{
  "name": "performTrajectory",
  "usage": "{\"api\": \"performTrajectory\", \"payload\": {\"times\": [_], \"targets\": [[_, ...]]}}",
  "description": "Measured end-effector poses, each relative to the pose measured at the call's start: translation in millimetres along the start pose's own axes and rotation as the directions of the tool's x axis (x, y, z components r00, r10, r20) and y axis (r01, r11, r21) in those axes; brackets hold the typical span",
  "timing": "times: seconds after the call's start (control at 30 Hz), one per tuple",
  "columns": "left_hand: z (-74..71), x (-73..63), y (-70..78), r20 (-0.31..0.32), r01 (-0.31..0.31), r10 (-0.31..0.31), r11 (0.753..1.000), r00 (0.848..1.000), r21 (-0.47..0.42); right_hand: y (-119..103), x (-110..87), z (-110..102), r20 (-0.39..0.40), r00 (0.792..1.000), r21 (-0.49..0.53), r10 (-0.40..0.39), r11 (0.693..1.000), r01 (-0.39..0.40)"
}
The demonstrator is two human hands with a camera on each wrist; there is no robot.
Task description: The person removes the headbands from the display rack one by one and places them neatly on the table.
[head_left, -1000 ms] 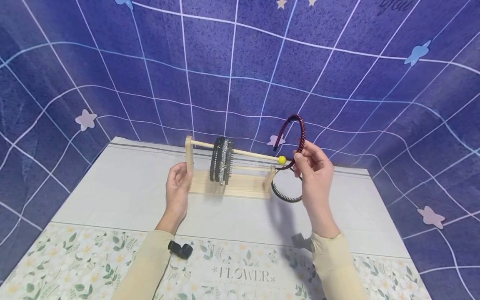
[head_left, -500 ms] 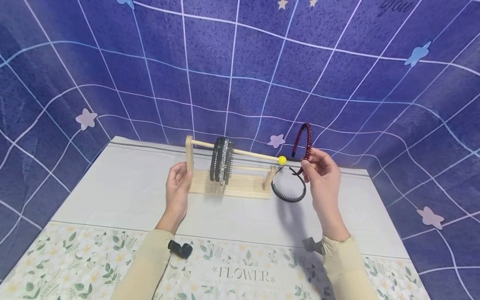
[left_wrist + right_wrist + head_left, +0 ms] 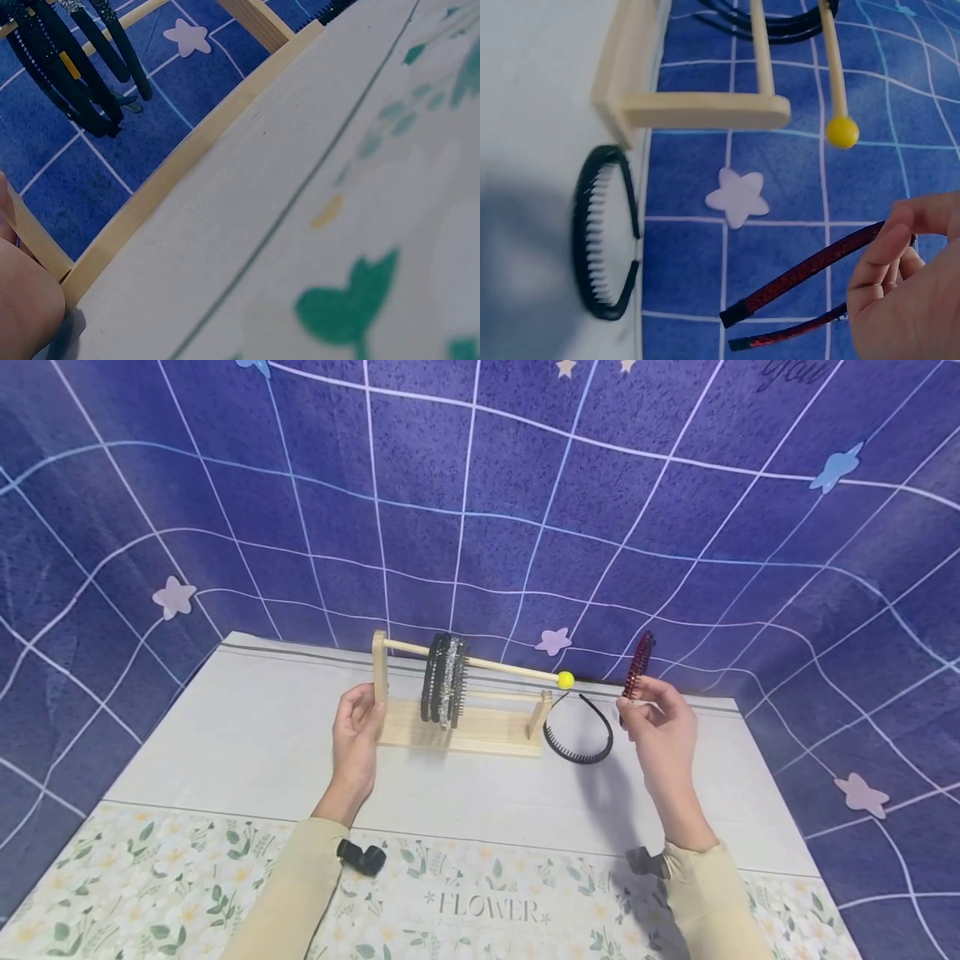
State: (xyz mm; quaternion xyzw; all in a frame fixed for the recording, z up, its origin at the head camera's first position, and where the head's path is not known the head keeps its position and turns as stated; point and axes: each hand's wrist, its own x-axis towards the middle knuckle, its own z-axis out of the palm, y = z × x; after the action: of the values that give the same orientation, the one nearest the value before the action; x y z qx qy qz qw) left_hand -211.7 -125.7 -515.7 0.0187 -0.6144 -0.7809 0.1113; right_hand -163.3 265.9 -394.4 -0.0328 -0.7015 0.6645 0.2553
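A dark red headband (image 3: 639, 667) is pinched between the thumb and fingers of my right hand (image 3: 663, 731), raised to the right of a wooden headband stand (image 3: 495, 739). In the right wrist view the red headband (image 3: 810, 271) shows both dark-tipped ends pointing away from the hand. My left hand (image 3: 356, 735) grips the stand's left upright (image 3: 379, 668). Several black and silver headbands (image 3: 444, 681) hang on the stand's upper rod (image 3: 510, 669), which ends in a yellow ball (image 3: 566, 680). A black toothed headband (image 3: 577, 758) lies between the stand and my right hand.
The table has a white cloth (image 3: 262, 735) and a floral front strip (image 3: 465, 902) with lettering. A blue curtain with star shapes (image 3: 553, 641) rises behind and at both sides. A lower rod (image 3: 502, 696) spans the stand under the upper one.
My right hand has moved right and a little down, away from the yellow ball. The red headband has turned from an open loop to nearly edge-on. My left hand stays put.
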Motion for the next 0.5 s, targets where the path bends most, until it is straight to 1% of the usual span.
{"api": "performTrajectory", "payload": {"times": [0.13,0.23,0.33,0.5], "targets": [[0.5,0.1,-0.2,0.002,-0.006,0.006,1.0,1.0,-0.008,7.0,-1.3,-11.2,0.001,0.999,-0.071,0.045,0.996,-0.045],[0.5,-0.1,-0.4,0.003,-0.01,0.01,1.0,1.0,-0.011,11.4,-1.7,-19.8,0.005,0.998,-0.127,0.061,0.99,-0.06],[0.6,-0.3,-0.3,0.002,-0.01,0.01,1.0,1.0,-0.012,14.8,-1.1,-27.7,0.0,0.997,-0.159,0.071,0.985,-0.07],[0.3,-0.2,0.2,0.008,0.001,-0.001,1.0,1.0,0.001,18.5,1.2,-40.3,-0.036,0.994,-0.2,0.1,0.974,-0.105]]}}
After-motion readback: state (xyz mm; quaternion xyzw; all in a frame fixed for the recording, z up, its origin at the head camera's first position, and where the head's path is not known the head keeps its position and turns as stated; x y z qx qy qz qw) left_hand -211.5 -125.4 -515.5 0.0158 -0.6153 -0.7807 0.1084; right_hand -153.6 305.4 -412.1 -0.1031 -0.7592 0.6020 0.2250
